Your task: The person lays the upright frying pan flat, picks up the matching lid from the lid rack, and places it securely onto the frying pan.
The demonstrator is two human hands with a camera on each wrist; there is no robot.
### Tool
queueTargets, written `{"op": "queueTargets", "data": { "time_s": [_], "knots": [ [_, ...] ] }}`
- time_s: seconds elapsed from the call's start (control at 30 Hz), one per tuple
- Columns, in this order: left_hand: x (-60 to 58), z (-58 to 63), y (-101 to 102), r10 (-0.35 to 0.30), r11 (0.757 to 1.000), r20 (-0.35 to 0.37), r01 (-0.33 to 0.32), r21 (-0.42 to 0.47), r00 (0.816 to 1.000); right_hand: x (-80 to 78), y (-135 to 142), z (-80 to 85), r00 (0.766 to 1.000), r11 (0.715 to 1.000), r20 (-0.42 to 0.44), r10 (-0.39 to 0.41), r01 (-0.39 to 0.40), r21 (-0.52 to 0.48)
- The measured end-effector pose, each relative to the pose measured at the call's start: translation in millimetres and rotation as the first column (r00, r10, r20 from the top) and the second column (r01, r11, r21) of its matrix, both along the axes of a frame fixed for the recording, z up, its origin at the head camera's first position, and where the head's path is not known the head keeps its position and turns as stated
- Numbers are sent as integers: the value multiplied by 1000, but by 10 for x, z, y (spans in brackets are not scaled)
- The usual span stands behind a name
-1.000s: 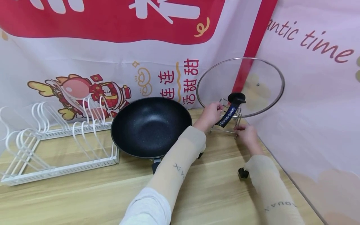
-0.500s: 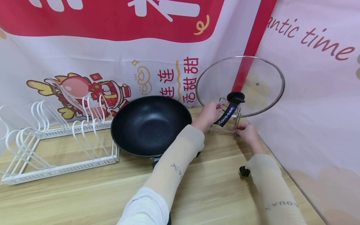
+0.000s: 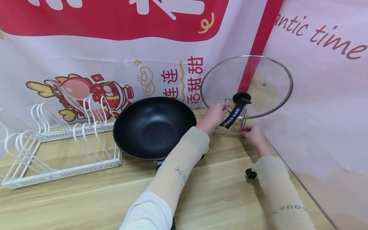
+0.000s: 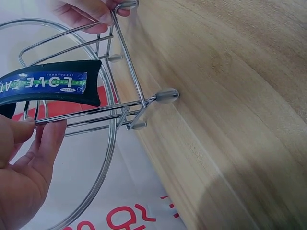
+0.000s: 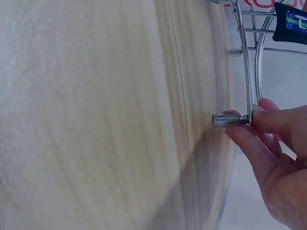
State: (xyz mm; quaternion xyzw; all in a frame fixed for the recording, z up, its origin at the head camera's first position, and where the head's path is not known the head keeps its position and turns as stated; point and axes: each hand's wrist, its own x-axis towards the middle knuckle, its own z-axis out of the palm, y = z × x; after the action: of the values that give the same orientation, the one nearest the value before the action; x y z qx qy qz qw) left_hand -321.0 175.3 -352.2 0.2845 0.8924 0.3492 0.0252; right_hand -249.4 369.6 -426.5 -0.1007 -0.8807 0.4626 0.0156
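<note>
In the far right corner of the table, a clear glass pot lid (image 3: 263,83) with a metal rim stands tilted in a chrome wire rack (image 4: 132,72). The lid's black handle (image 3: 234,115), printed with lettering, points toward me. My left hand (image 3: 214,117) pinches an upper wire on the rack's left side between thumb and fingers. On the other side my right hand (image 3: 254,136) grips the rack low down, by a front corner. The right wrist view shows the thumb and fingers of my right hand (image 5: 280,153) around the wire beside a clear-capped foot (image 5: 226,119).
A black frying pan (image 3: 155,127) sits left of my left forearm, its handle partly hidden by the sleeve. Farther left stands a white rack (image 3: 66,172) with curved dividers. Printed cloths (image 3: 325,105) hang behind the table (image 3: 86,204) and along its right edge.
</note>
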Motion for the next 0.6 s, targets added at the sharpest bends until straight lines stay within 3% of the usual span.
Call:
{"op": "queueTargets", "data": {
  "time_s": [0.37, 0.6],
  "knots": [
    [46, 37, -66, 6, 1000, 3, -6, -2, 1000, 34, -43, 17, 999, 999, 8, 38, -38, 22],
    [84, 63, -116, 3, 1000, 49, -3, -12, 999, 74, -40, 24, 998, 998, 26, 65, -66, 9]
  ]
}}
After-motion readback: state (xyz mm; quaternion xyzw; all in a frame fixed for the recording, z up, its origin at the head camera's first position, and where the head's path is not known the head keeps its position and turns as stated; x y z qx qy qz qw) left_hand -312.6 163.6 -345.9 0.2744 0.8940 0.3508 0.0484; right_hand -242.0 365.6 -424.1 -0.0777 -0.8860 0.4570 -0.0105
